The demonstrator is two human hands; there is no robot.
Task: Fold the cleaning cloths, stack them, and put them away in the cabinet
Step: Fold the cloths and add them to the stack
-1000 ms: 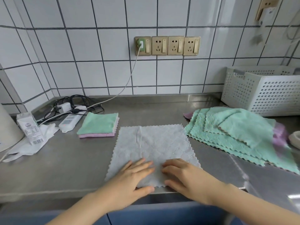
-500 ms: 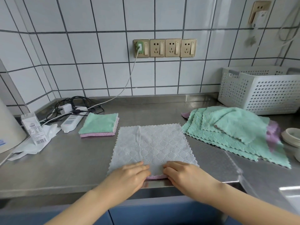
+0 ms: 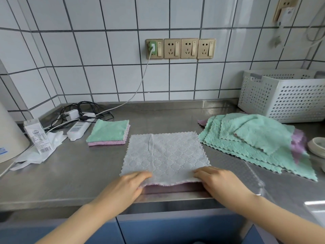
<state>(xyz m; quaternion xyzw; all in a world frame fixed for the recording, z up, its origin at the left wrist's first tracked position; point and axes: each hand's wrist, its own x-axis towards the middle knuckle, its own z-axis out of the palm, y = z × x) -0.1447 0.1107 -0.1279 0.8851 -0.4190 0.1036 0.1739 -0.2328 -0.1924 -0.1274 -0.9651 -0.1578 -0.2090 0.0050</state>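
A grey quilted cloth [image 3: 165,154] with a pink underside lies spread on the steel counter [image 3: 73,169]. My left hand [image 3: 128,184] pinches its near left corner, and my right hand [image 3: 219,180] pinches its near right corner; the near edge is lifted off the counter so the pink side shows. A folded stack of green and pink cloths [image 3: 109,132] sits at the back left. A loose pile of unfolded green and pink cloths [image 3: 255,143] lies to the right.
A white perforated basket [image 3: 284,95] stands at the back right. A power strip [image 3: 77,129], cables, a small carton [image 3: 37,136] and crumpled white plastic lie at the left. A white bowl [image 3: 316,145] sits at the right edge. Blue cabinet fronts [image 3: 167,229] are below the counter.
My hands slid from the middle of the near edge out to its two corners, took hold, and lifted the edge, exposing the pink underside.
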